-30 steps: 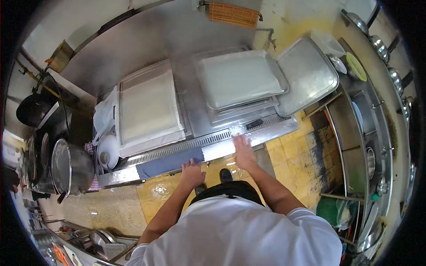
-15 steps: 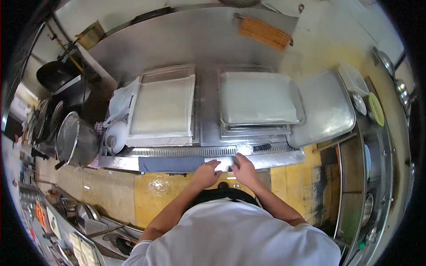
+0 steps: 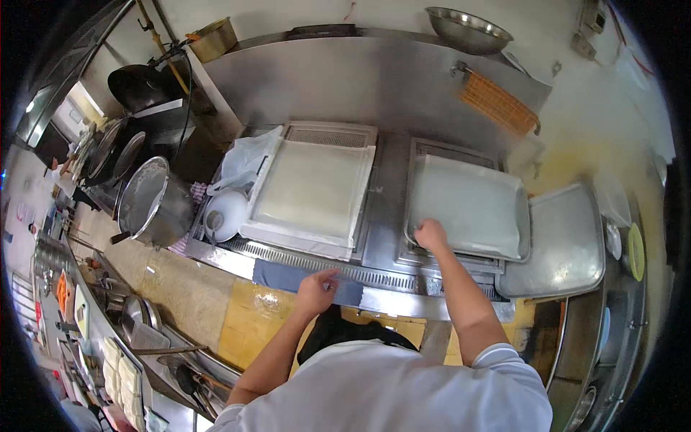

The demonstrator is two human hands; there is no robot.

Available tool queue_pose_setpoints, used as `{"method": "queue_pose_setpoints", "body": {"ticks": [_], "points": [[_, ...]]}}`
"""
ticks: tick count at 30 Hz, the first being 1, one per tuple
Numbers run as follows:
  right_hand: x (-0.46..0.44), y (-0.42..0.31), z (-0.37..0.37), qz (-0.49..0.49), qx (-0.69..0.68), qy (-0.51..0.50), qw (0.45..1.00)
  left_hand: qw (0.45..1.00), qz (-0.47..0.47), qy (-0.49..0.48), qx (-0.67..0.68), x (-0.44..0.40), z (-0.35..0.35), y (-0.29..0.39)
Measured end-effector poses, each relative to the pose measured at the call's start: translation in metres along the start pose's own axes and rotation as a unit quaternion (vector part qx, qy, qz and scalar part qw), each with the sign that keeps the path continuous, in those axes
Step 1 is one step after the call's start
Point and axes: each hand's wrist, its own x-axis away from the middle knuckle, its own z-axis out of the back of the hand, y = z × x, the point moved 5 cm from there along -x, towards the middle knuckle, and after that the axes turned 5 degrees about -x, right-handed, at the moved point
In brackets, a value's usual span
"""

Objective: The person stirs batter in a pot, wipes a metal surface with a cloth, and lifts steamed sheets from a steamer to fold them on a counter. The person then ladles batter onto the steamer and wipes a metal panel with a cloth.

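My right hand [image 3: 431, 235] is closed at the near left corner of a shallow metal tray [image 3: 529, 229]. Its fingertips are partly hidden at the rim. A smooth white sheet [image 3: 471, 201] lies in this tray, which rests on a perforated metal rack [image 3: 453, 150]. My left hand [image 3: 317, 291] hovers by the counter's front edge, empty, with thumb and forefinger apart and the other fingers curled. Near it, a dark grey cloth [image 3: 277, 276] hangs along that edge. A white cloth-lined frame [image 3: 309, 191] sits on the left rack.
A large bare metal tray [image 3: 565, 237] lies right of the filled one. On the left stand a deep steel pot [image 3: 173, 212], a white lid-like bowl [image 3: 229, 209] and a plastic bag [image 3: 248, 158]. A bamboo mat [image 3: 497, 102] hangs at the back. Slight haze hangs at the right.
My hands were close together at the counter's front edge. The right has reached forward and right to the tray's corner; the left has moved slightly left. The view has shifted.
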Motion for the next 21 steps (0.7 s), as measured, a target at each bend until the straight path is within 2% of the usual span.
{"method": "queue_pose_setpoints", "body": {"ticks": [4,6,7,8,10,12,13,14,16,19,21], "points": [[-0.007,-0.006,0.009,-0.017,0.100,0.014,0.995,0.998,0.010,0.048,0.032,-0.038,0.050,-0.025],[-0.029,-0.013,0.021,-0.054,0.096,0.006,0.994,0.995,0.015,0.089,0.038,-0.071,0.081,-0.045],[-0.042,-0.020,0.029,-0.074,0.095,0.003,0.993,0.987,-0.024,0.131,0.087,-0.092,0.098,-0.052],[-0.054,-0.032,0.037,-0.047,0.066,0.015,0.997,0.988,0.010,0.132,0.076,-0.114,0.112,-0.066],[-0.075,-0.065,0.051,0.007,0.009,0.035,0.999,0.984,-0.017,0.147,0.097,-0.173,0.134,-0.115],[-0.110,-0.086,0.041,0.038,-0.118,0.060,0.990,0.978,-0.048,0.205,0.000,-0.225,0.176,-0.126],[-0.129,-0.096,0.035,0.053,-0.181,0.073,0.979,0.980,-0.003,0.200,-0.022,-0.254,0.193,-0.135],[-0.150,-0.105,0.026,0.024,-0.225,0.065,0.972,0.979,0.043,0.194,-0.045,-0.283,0.208,-0.147],[-0.190,-0.120,0.004,-0.036,-0.311,0.049,0.948,0.971,0.027,0.225,-0.077,-0.344,0.228,-0.177],[-0.242,-0.137,-0.020,-0.034,-0.325,0.060,0.943,0.968,0.028,0.224,-0.114,-0.412,0.250,-0.191],[-0.265,-0.152,-0.026,-0.005,-0.219,0.080,0.972,0.964,0.015,0.225,-0.142,-0.450,0.257,-0.199]]}}
